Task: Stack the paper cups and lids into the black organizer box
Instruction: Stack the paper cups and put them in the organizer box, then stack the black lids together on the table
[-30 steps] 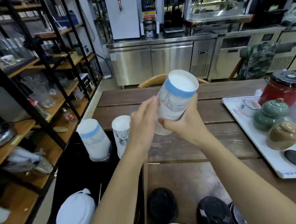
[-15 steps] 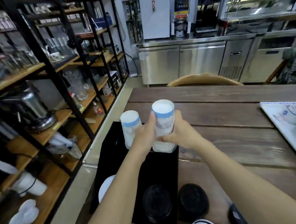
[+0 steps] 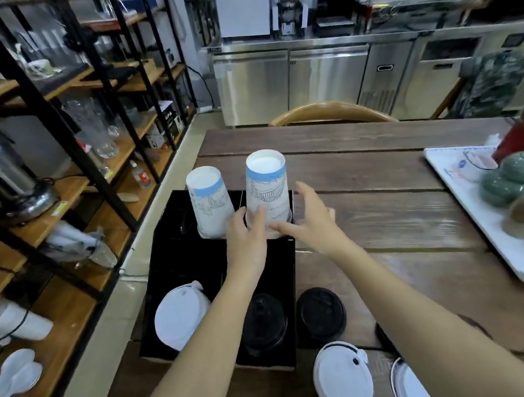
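Nearest you, two white lids lie on the desk (image 3: 392, 209): one white lid (image 3: 343, 374) in full view, another (image 3: 408, 383) cut by the bottom edge. Just beyond, a black lid (image 3: 321, 313) sits on the wood, touching the right wall of the black organizer box (image 3: 178, 251). Inside the box's near compartments rest a tilted white lid stack (image 3: 180, 313) on the left and a black lid stack (image 3: 265, 322) on the right, partly under your left forearm.

Your left hand (image 3: 246, 240) has its fingers curled round the base of the right cup stack (image 3: 266, 192), thumb on the front. Your right hand (image 3: 312, 218) is spread wide, fingers apart; its forefinger lies by the stack's base, and contact cannot be told.

Two upside-down cup stacks stand in the box's far compartments; the left cup stack (image 3: 211, 205) leans slightly left, apart from the right one. The box overhangs the desk's left edge. Open wood stretches right toward a white tray (image 3: 467, 205).
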Motion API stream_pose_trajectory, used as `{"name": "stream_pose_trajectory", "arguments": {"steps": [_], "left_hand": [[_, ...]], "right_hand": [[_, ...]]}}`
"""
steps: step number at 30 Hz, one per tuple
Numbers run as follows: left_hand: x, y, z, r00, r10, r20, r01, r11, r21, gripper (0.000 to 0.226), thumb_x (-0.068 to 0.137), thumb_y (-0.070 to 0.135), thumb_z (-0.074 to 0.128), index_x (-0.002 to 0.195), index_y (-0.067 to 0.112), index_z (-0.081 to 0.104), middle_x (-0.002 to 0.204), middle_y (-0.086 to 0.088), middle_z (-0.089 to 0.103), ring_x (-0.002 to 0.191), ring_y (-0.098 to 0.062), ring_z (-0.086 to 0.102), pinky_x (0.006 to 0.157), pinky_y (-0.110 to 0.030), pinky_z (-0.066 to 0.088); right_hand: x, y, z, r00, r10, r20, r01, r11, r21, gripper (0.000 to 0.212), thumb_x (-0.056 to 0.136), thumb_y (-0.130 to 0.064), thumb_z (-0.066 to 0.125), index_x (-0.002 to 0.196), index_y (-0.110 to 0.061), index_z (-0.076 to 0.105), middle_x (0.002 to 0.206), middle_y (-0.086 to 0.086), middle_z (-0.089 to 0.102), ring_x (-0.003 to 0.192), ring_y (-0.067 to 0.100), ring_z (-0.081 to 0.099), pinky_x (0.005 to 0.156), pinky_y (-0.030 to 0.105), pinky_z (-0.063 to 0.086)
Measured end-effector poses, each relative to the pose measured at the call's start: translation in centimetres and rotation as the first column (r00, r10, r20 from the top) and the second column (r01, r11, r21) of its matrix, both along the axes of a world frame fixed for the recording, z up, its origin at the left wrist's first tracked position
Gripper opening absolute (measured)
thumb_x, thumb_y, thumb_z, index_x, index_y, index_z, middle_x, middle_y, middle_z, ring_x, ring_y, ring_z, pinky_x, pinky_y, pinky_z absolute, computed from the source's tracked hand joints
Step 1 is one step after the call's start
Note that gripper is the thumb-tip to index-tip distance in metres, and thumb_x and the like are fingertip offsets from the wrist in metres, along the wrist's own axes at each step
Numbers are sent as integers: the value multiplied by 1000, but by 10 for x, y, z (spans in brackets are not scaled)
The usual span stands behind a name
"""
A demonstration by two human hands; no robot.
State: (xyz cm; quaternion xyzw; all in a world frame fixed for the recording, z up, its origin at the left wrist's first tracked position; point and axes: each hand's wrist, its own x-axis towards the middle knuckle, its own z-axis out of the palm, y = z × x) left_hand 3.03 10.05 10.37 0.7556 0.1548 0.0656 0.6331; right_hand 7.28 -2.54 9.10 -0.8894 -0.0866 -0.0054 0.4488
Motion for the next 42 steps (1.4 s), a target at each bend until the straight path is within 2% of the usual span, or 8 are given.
{"name": "stream_pose_trajectory", "arguments": {"steps": [3,6,11,19,23,31,35,42], "left_hand": [[-29,-19,-13,954,131,271,-199,950,241,31,92,22,52,119,8,51,124,-1,48,117,-11,42,105,-24,34],[-64,-48,-36,906,-184,381,27,924,381,34,90,18,46,121,5,52,124,2,47,121,-8,41,106,-13,29],[-95,-87,-82,902,-406,-149,424,759,494,66,93,25,36,148,3,5,160,-10,3,147,-18,0,115,-21,-1],[-98,-98,-95,814,-263,-518,421,882,213,74,91,0,40,149,6,-5,159,-9,-14,147,-24,-8,119,-34,6],[-95,-93,-97,837,-254,-486,393,895,210,71,89,-4,40,149,9,5,160,-4,-4,147,-23,4,118,-35,15],[-98,-89,-101,908,-158,-389,182,983,26,66,82,14,61,139,18,29,141,-5,41,126,-26,44,104,-43,40],[-88,-99,-93,907,-60,-416,-19,983,-183,65,85,20,64,140,17,29,142,-10,42,122,-29,47,103,-44,40],[-68,-125,-82,765,-433,-477,152,841,-519,62,74,25,77,127,9,50,122,-14,61,102,-25,62,72,-33,55]], "right_hand": [[-23,-25,-20,989,-147,-9,147,988,55,80,79,-47,64,142,-17,26,148,0,36,136,17,32,113,38,14],[-46,-49,-48,968,-201,-149,205,979,15,77,83,-46,60,144,-15,24,151,4,32,139,20,29,116,45,19],[-74,-67,-80,923,-81,-376,79,997,-20,73,85,-41,59,144,-12,26,146,-2,35,135,14,31,114,28,19],[-100,-68,-113,835,-28,-550,-60,988,-143,81,83,-48,58,146,-14,21,153,4,30,142,24,26,114,48,25],[-98,-67,-111,844,-47,-534,69,997,22,59,71,-23,76,123,-12,50,122,8,61,113,26,57,99,44,45],[-100,-69,-97,781,-140,-609,442,813,379,44,76,5,67,117,-4,54,109,11,58,104,27,57,72,26,50],[-106,-90,-83,786,-126,-605,507,691,516,35,77,9,63,106,-9,58,102,7,58,107,31,56,89,42,52],[-128,-136,-68,816,-155,-558,522,611,595,32,79,7,63,107,-7,60,113,17,58,106,35,59,93,52,51]]}}
